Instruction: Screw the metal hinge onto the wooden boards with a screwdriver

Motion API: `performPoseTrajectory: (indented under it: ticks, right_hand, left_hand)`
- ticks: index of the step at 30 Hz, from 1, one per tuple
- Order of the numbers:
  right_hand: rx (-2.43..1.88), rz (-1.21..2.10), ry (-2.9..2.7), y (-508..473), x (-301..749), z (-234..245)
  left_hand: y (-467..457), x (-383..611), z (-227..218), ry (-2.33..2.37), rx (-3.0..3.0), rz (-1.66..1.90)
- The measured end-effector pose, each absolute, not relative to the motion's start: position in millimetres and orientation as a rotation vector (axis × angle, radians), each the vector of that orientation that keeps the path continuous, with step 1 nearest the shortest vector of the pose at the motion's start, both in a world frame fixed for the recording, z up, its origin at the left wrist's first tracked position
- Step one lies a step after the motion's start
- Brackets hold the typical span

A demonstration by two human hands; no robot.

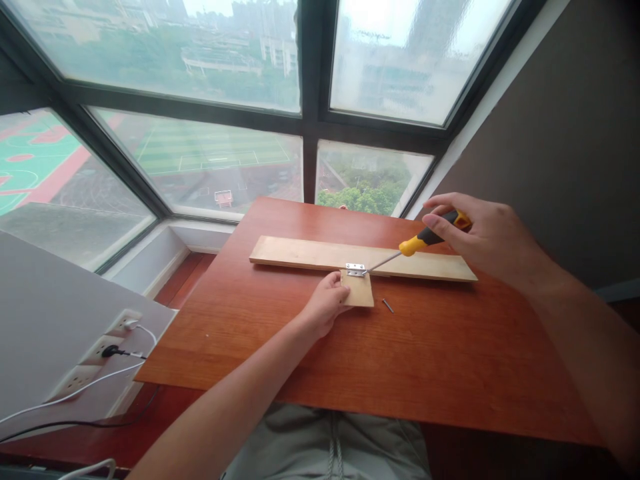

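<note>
My right hand (473,230) is closed around the yellow and black handle of a screwdriver (413,245). Its shaft slants down to the left, and the tip meets a small metal hinge (356,270). That hinge spans the edge between a long wooden board (305,252) and a small square wooden piece (361,293). Pinched at its left edge, the small piece is held by my left hand (327,300). A loose screw (388,305) lies on the table just right of the small piece. Whether a screw sits under the screwdriver tip is too small to tell.
The reddish-brown wooden table (440,360) stands against large windows (215,160). Wall sockets (103,350) with plugged-in cables are at the lower left. A grey wall (560,147) rises on the right. My lap (325,443) is at the table's near edge.
</note>
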State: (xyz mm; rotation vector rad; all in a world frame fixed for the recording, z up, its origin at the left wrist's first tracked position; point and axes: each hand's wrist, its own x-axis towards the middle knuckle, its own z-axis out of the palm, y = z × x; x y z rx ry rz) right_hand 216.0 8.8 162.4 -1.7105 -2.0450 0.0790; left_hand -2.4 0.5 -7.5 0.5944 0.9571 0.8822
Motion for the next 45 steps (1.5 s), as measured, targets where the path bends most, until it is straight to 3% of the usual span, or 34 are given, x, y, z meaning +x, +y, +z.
performPoseTrajectory:
  ticks: [9, 15, 20, 31, 45]
  right_hand:
    - [-1.516, 0.450, -2.033, 3.9, 220.8, 163.5]
    - [-1.735, -0.043, -2.072, 10.2, 216.8, 161.1]
    - [-1.822, -0.166, -2.040, 12.4, 219.4, 158.8]
    - [-1.614, 0.573, -1.815, 5.0, 240.2, 157.3]
    - [-1.169, 0.869, -1.684, 13.3, 236.9, 144.6]
  left_hand:
    - [0.6, -1.8, -6.5, 0.956, 0.598, 0.877]
    - [0.5, -2.0, -7.4, 0.940, 0.587, 0.893]
    - [1.2, -2.0, -6.7, 0.948, 0.587, 0.888]
    - [0.0, -2.3, -6.1, 0.958, 0.596, 0.884]
    - [1.0, -1.9, -5.9, 0.956, 0.605, 0.871]
